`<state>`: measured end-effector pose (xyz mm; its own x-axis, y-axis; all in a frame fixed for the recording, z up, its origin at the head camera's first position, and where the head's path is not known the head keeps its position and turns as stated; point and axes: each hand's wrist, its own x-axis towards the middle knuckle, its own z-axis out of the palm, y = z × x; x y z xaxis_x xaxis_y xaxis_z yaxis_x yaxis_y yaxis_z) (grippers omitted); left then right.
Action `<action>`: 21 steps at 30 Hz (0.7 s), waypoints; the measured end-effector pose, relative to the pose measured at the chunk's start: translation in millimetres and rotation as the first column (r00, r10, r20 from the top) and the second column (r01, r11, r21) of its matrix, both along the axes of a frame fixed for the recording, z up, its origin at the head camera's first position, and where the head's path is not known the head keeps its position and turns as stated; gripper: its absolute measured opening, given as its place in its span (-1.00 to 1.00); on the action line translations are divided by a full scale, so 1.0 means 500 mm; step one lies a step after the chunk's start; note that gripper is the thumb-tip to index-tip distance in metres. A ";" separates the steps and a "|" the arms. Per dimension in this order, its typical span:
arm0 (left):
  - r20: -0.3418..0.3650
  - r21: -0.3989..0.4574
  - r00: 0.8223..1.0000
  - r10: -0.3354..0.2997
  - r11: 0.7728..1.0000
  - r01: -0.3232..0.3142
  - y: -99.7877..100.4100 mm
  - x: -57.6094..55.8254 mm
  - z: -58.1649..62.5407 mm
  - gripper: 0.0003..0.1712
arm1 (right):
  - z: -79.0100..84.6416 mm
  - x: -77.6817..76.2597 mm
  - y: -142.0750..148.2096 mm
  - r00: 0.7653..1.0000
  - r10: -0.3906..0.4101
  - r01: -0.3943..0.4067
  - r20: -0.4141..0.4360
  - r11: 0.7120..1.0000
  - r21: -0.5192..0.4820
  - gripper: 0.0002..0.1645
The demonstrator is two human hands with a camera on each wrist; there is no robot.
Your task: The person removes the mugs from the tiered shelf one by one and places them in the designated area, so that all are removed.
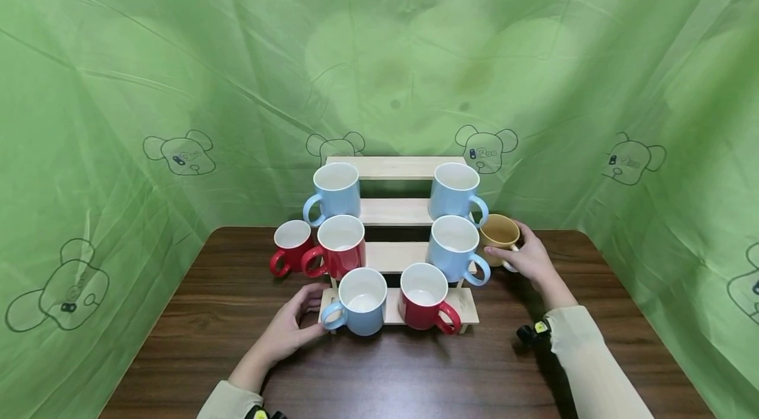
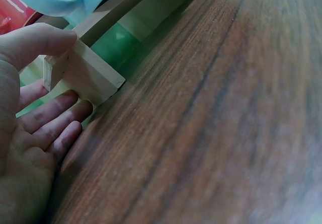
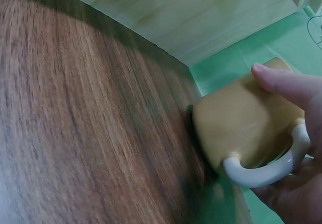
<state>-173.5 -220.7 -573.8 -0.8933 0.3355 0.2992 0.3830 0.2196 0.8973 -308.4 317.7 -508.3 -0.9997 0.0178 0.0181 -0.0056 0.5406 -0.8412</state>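
My right hand [image 1: 534, 262] holds a yellow mug [image 3: 239, 118] with a white handle, thumb on one side and fingers on the other. The mug is just right of a tiered wooden rack [image 1: 396, 257]. At the rack's bottom left end, my left hand [image 1: 287, 328] grips the board between thumb and fingers. On the bottom tier stand a light blue mug [image 1: 363, 313] and a red mug [image 1: 420, 310]. Above them are another red mug [image 1: 350, 254] and a blue mug [image 1: 447, 254]. The third tier carries two blue mugs, left [image 1: 339, 200] and right [image 1: 449, 200].
A smaller red mug [image 1: 296, 253] stands left of the rack on the dark wooden table [image 1: 403, 379]. Green cloth [image 1: 249, 89] with bear drawings hangs behind and along both sides. The rack's top board [image 1: 409, 168] holds no mug.
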 end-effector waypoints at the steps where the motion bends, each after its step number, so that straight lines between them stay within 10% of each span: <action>1: 0.002 0.001 1.000 0.000 1.000 0.000 0.000 0.000 0.000 -0.23 | 0.002 0.002 0.001 1.000 0.003 -0.003 0.002 1.000 0.008 0.41; 21: 0.017 -0.003 1.000 0.001 1.000 -0.001 -0.003 0.000 -0.001 -0.22 | 0.051 0.042 0.016 0.990 0.008 0.005 -0.140 0.995 0.096 0.30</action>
<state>-173.7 -221.9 -574.5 -0.8985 0.3358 0.2829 0.3676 0.2230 0.9028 -287.4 325.5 -483.0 -0.9871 0.0078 0.1599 -0.1209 0.6185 -0.7764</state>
